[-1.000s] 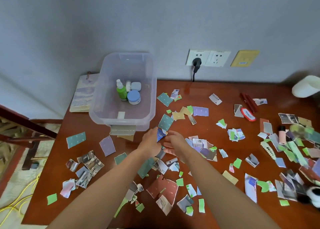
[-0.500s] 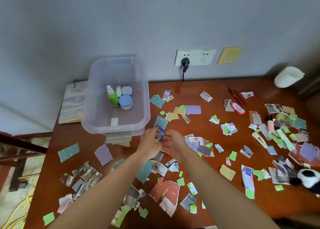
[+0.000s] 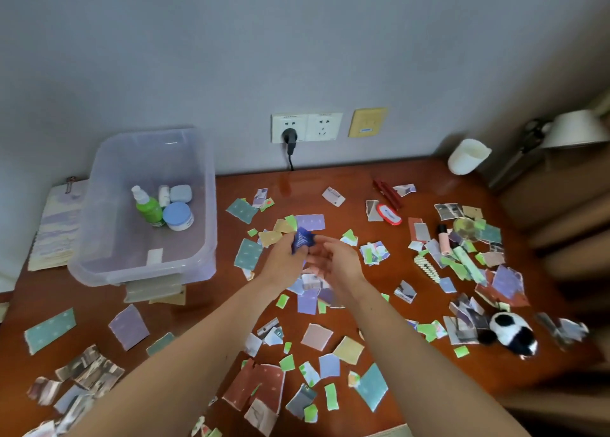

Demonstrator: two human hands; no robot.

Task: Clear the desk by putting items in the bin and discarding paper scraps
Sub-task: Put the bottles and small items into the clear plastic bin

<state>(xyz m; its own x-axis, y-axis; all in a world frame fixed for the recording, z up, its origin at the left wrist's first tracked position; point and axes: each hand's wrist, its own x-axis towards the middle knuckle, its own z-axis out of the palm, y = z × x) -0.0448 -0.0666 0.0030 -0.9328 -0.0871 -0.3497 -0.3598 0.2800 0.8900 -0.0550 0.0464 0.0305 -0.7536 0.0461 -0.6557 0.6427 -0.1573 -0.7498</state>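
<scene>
Torn paper scraps (image 3: 310, 308) in green, teal, purple and brown cover the wooden desk (image 3: 297, 185). My left hand (image 3: 285, 260) pinches a dark blue scrap (image 3: 302, 238) raised above the desk's middle. My right hand (image 3: 336, 265) is just beside it, palm turned up, fingers loosely curled and holding nothing I can see. The clear plastic bin (image 3: 99, 265) stands at the back left, left of both hands; inside are a green spray bottle (image 3: 148, 208), a blue-lidded jar (image 3: 178, 217) and small white and blue containers.
A notebook (image 3: 56, 228) lies left of the bin. On the right are a pink tube (image 3: 444, 241), a pearl hair clip (image 3: 427, 268), a red-rimmed item (image 3: 389, 213), a panda plush (image 3: 510, 332), a white cup (image 3: 468, 156) and a lamp (image 3: 574, 129). A plug (image 3: 289, 137) sits in the wall socket.
Both hands have lifted off the scraps with the dark blue scrap in the left; the right hand has drawn apart from it and turned palm up. The view has shifted right.
</scene>
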